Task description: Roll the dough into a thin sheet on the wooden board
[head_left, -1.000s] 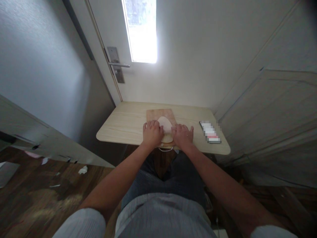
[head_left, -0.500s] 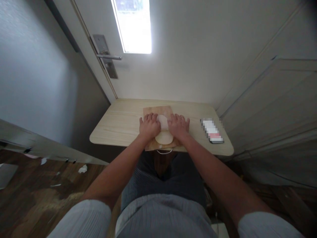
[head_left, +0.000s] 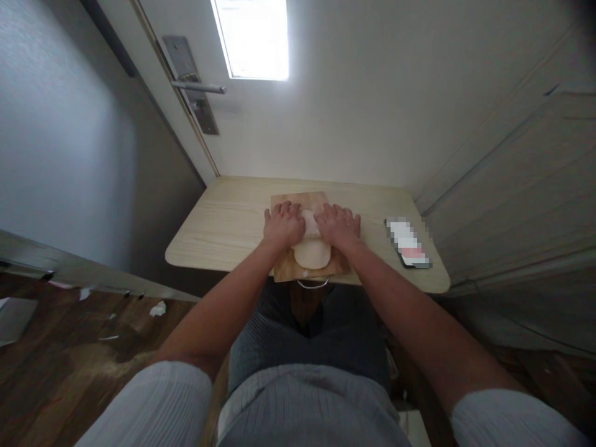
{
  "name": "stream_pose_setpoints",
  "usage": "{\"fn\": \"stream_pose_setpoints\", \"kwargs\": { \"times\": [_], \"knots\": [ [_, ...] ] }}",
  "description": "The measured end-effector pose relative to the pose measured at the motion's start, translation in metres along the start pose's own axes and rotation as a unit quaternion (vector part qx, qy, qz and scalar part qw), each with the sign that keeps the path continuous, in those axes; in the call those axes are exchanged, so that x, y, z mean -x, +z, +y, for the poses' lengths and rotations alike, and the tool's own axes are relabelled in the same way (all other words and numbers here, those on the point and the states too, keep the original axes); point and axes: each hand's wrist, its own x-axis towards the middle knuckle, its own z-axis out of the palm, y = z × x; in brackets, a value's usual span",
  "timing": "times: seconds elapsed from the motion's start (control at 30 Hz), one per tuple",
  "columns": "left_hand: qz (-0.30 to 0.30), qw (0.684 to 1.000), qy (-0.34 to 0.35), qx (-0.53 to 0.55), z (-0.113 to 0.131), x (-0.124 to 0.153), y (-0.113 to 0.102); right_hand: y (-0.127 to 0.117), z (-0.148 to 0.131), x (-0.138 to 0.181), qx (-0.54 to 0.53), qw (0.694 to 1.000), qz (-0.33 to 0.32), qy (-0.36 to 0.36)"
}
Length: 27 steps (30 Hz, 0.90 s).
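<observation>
A flattened piece of pale dough (head_left: 312, 254) lies on a small wooden cutting board (head_left: 286, 270). Across its far part, between my hands, is a whiter, thicker-looking section (head_left: 311, 223); I cannot tell whether this is folded dough or a roller. My left hand (head_left: 284, 225) rests palm down at its left side, fingers apart and pointing forward. On the other side my right hand (head_left: 341, 225) lies the same way, fingers spread, thumb toward the dough. Both palms hide whatever is directly beneath them.
The board sits at the near edge of a light wooden tabletop (head_left: 205, 230), its wire handle (head_left: 313, 285) overhanging. A phone (head_left: 407, 242), partly blurred, lies to the right. Behind the table stands a white door with a metal handle (head_left: 200, 87). Paper scraps (head_left: 158, 308) litter the floor.
Both hands have shifted slightly forward over the board, and more of the near dough shows. The view has tilted a little, moving the phone and table edge outward.
</observation>
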Motion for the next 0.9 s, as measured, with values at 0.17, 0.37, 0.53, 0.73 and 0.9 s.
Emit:
{"fn": "stream_pose_setpoints", "kwargs": {
  "times": [0.17,0.37,0.53,0.73,0.9],
  "knots": [
    [-0.035,0.999,0.006,0.004,-0.002,-0.007,-0.001,-0.003,0.000,-0.006,-0.003,1.000,-0.026,0.003],
    [-0.058,0.998,0.013,0.008,-0.006,-0.015,0.001,0.000,0.000,-0.018,-0.014,0.998,-0.062,0.019],
    [-0.042,0.999,0.016,0.006,-0.008,-0.019,0.002,0.002,0.000,-0.027,-0.011,0.997,-0.072,0.018],
    [-0.052,0.999,0.010,0.005,-0.009,-0.026,0.002,-0.003,-0.003,-0.032,-0.012,0.997,-0.076,0.020],
    [-0.037,0.999,0.016,0.006,-0.009,-0.032,0.001,-0.005,-0.004,-0.038,-0.016,0.997,-0.070,0.019]
  ]
}}
